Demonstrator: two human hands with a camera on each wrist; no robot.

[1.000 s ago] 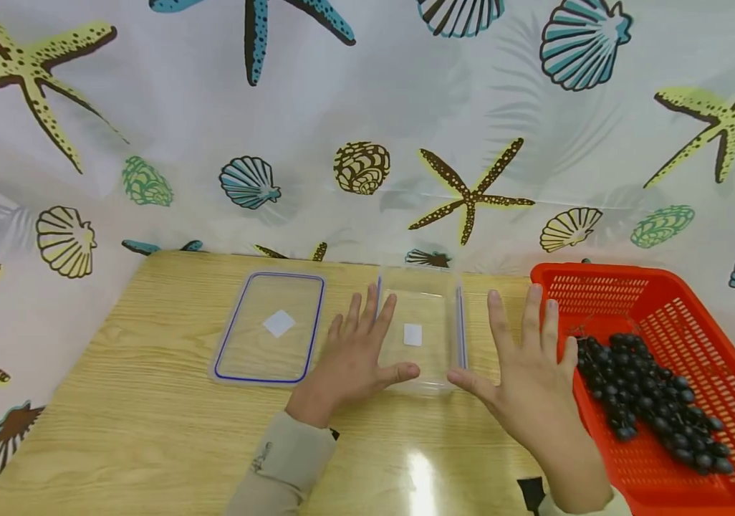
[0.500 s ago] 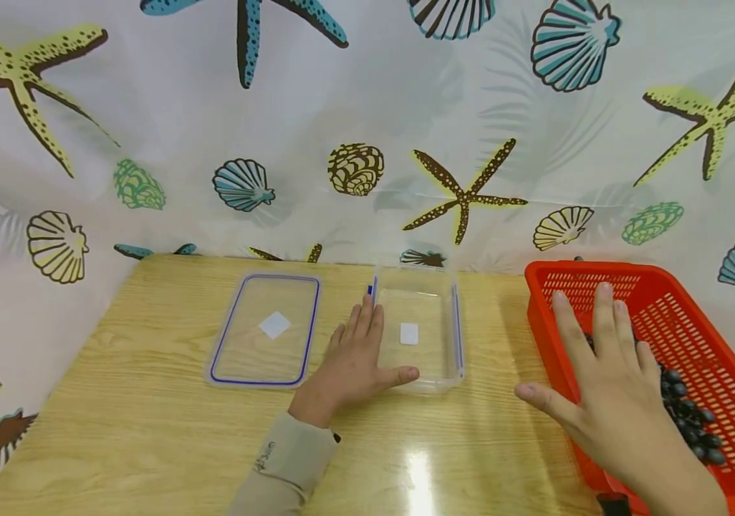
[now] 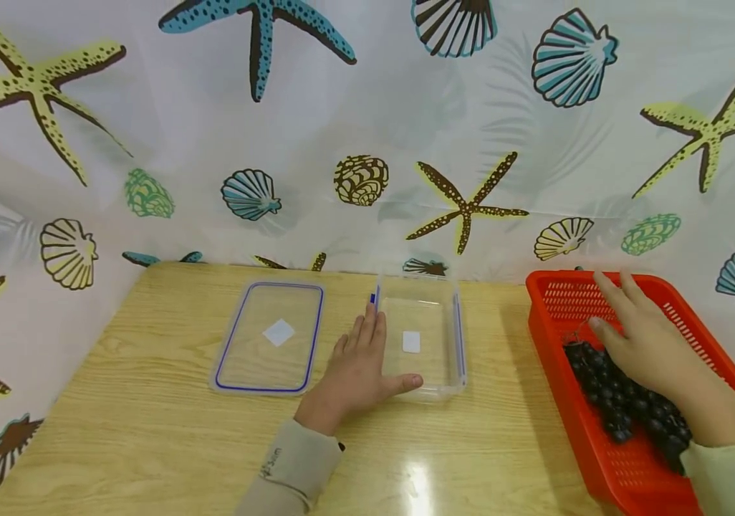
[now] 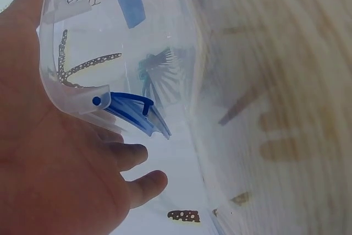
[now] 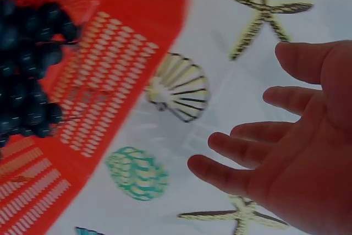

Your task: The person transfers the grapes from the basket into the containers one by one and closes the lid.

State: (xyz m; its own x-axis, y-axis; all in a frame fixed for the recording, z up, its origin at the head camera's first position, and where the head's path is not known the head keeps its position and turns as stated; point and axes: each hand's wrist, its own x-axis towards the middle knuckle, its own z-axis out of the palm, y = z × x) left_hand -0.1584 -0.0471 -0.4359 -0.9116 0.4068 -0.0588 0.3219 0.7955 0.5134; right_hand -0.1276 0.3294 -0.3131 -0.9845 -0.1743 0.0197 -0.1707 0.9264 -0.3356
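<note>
My left hand [image 3: 357,365] rests at the left side of a clear plastic container [image 3: 432,373], its fingers straight along the wall and its thumb stretched over the near rim. In the left wrist view, a blue clip [image 4: 135,113] on the container's side stands near the fingers. My right hand [image 3: 654,347] hovers over a red plastic basket [image 3: 538,344] with its fingers extended and nothing in them. Below it, a bunch of dark grapes [image 3: 615,394] lies in the basket, partly hidden by the hand and forearm. The right wrist view shows the grapes [image 5: 27,64] apart from the fingers.
A clear lid with a blue seal [image 3: 267,337] lies flat on the wooden table [image 3: 148,430], left of the container. White labels show on the lid and in the container. Behind the table hangs a white cloth [image 3: 316,129] printed with shells and starfish.
My right hand has moved right, from beside the container to above the grapes in the basket. My left hand has stayed at the container's left side. The head view has shifted slightly.
</note>
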